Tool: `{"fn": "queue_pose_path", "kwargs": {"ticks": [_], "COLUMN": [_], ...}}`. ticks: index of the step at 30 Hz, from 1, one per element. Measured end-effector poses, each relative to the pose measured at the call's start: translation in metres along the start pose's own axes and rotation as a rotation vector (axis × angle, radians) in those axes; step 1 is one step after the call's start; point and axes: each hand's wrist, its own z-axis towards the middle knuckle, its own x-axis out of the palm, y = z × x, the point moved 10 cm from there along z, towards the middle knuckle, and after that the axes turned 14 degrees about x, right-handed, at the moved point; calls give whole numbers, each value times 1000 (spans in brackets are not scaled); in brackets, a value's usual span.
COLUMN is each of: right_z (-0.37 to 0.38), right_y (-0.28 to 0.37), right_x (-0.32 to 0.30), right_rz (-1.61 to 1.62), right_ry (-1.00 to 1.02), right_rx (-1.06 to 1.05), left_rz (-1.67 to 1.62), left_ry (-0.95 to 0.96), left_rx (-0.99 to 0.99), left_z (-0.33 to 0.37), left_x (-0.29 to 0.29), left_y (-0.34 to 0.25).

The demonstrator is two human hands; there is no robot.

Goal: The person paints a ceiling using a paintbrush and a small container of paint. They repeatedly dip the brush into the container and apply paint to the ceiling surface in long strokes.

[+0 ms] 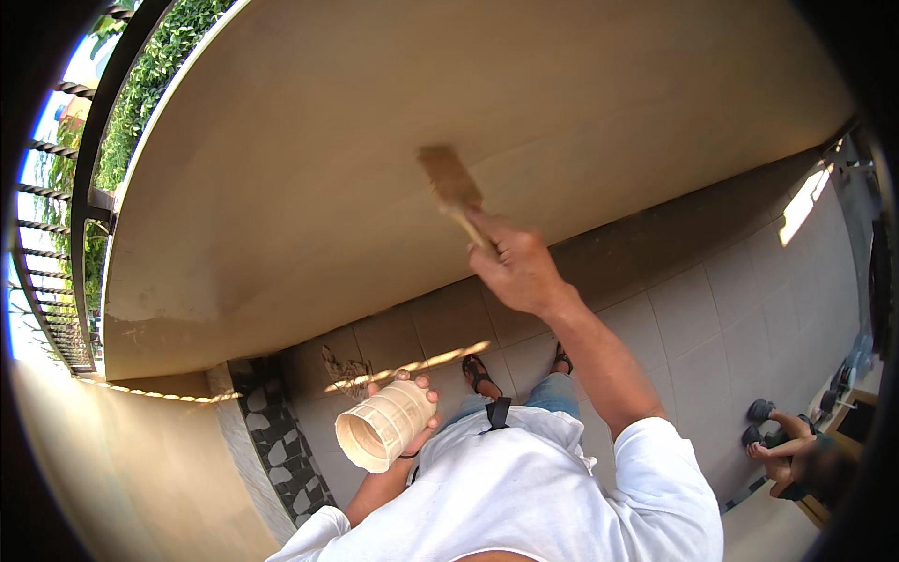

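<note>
My right hand (518, 265) is closed around the light handle of a flat paintbrush (450, 178), which is slightly blurred. The brush's wide brown head is at the beige wall (309, 169); whether the bristles press on it I cannot tell. Down at the left, my left hand (429, 405) grips a cream-coloured plastic cup (386, 421) with ridged sides. Its mouth tilts toward the lower left, and the inside looks pale; I cannot make out any contents. The wall has a darker, uneven patch near its lower left part.
Grey tiles cover the floor (730, 290) below the wall. A dark stone-patterned strip (279, 431) runs beside the left corner. A black metal railing (82, 197) and green hedge (154, 70) border the left. Another person (796, 459) sits at the lower right.
</note>
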Motion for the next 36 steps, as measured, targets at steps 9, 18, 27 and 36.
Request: {"fn": "queue_pose_path", "kwargs": {"ticks": [9, 18, 27, 36], "right_z": [67, -2, 84, 57], "right_y": [8, -95, 4, -20], "right_x": [-101, 53, -269, -74], "right_rz": [-112, 103, 194, 63], "right_ry": [-634, 328, -136, -561], "right_rx": [-27, 542, 298, 94], "left_rz": [-11, 62, 36, -18], "left_ry": [-27, -9, -27, -29], "left_rx": [-2, 22, 39, 15], "left_z": [-12, -15, -15, -13], "left_x": [-12, -18, -18, -12], "left_y": [-11, -31, -33, -21]}}
